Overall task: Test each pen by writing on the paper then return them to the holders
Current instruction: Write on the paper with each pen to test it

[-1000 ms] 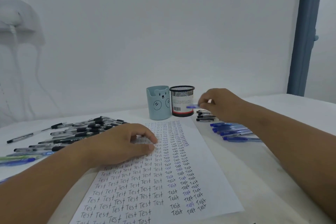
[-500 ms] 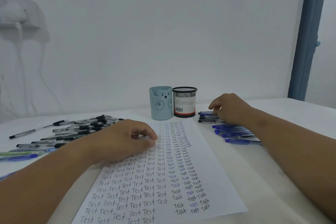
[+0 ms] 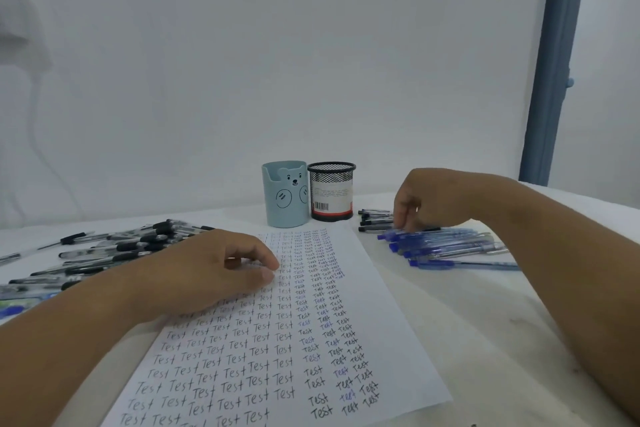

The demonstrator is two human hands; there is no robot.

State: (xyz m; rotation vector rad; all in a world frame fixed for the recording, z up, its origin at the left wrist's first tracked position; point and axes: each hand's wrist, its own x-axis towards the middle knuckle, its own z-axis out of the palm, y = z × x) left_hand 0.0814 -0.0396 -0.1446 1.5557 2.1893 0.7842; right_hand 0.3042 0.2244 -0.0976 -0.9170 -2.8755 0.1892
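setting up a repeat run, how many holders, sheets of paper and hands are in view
holders: 2, a blue one and a mesh one
paper: 1
hands: 2, left hand, right hand
total: 5

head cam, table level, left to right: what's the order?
black pens pile → left hand → bear holder → mesh holder → right hand → blue pens

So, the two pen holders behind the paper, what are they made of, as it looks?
The blue holder looks like matte plastic: smooth, opaque wall with a printed bear face. The black holder looks like metal wire mesh, seen through at the rim, with a paper label round it.
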